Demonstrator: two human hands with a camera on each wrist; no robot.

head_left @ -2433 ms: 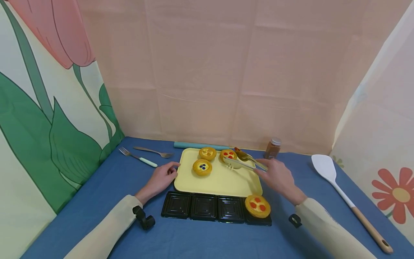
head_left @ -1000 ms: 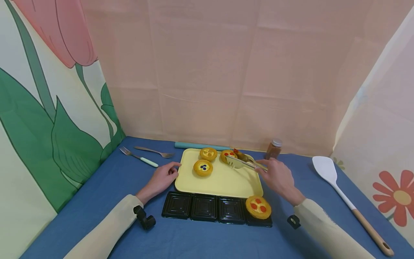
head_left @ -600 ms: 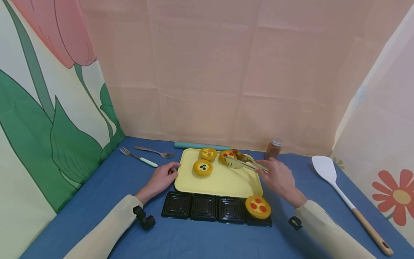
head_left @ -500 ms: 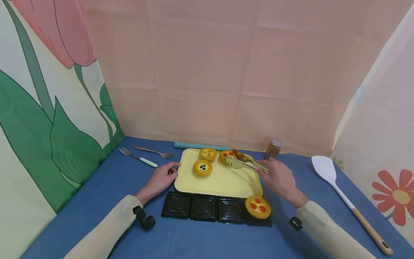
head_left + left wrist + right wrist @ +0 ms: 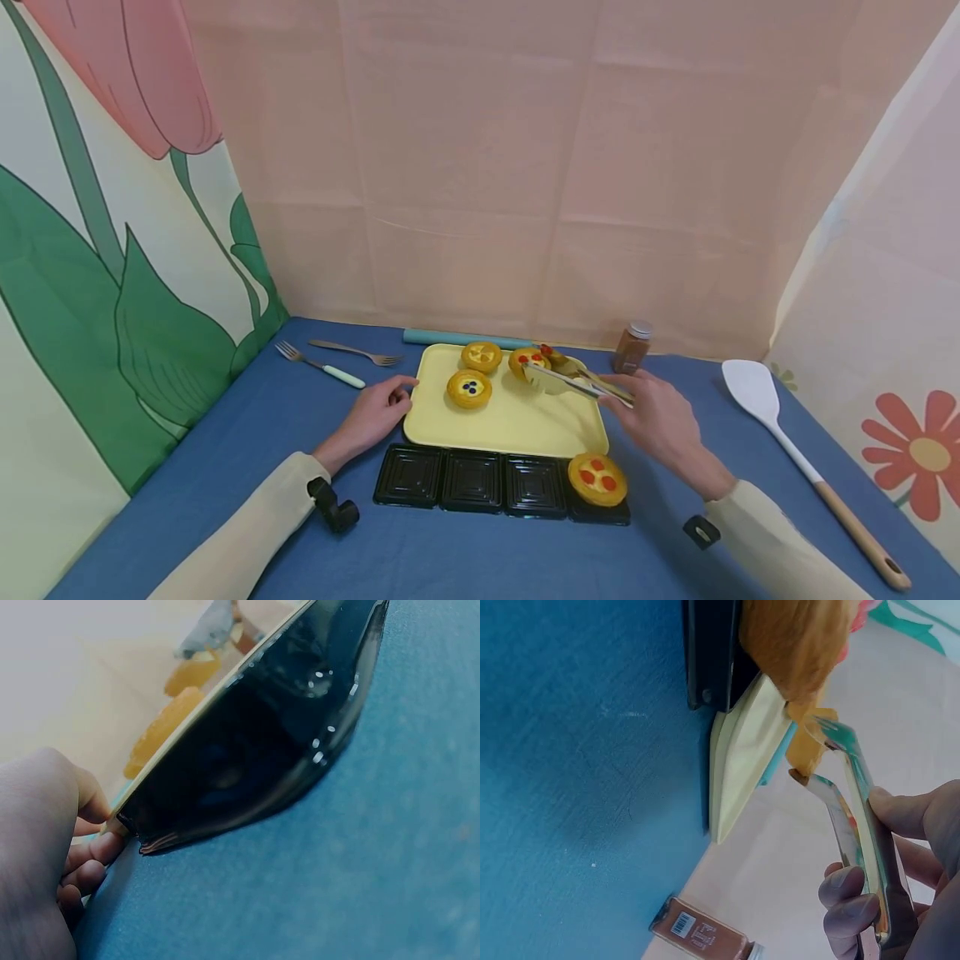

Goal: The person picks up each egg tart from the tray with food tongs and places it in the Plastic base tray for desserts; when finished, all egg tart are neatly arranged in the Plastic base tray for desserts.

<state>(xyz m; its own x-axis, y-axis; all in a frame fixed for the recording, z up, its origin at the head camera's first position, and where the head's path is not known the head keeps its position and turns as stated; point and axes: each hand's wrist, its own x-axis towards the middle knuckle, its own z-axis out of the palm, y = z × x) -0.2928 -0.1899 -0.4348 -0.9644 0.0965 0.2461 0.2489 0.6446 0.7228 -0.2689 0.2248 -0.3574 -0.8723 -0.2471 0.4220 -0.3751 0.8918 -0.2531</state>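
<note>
My left hand (image 5: 375, 412) pinches the left edge of a yellow tray (image 5: 510, 429); in the left wrist view the thumb is above the edge and fingers are curled below. Metal serving tongs (image 5: 581, 383) are gripped in my right hand (image 5: 654, 414), right of the tray. Their two ends stand on either side of an egg tart (image 5: 516, 360) with red toppings, at the tray's back. The right wrist view shows the tongs' ends right at that tart (image 5: 806, 746). Two more tarts lie to its left, one with blue dots (image 5: 470, 390), one with yellow pieces (image 5: 481, 357).
A black compartment container (image 5: 472, 482) lies along the tray's front, with a red-dotted tart (image 5: 597, 479) in its rightmost section. A teal rod (image 5: 431, 336) and a spice jar (image 5: 632, 348) stand behind. Two forks (image 5: 341, 375) lie left, a white spatula (image 5: 753, 387) right.
My right hand has shifted slightly right and toward me, still gripping the tongs by the red-topped tart. The left hand keeps its place at the tray's edge.
</note>
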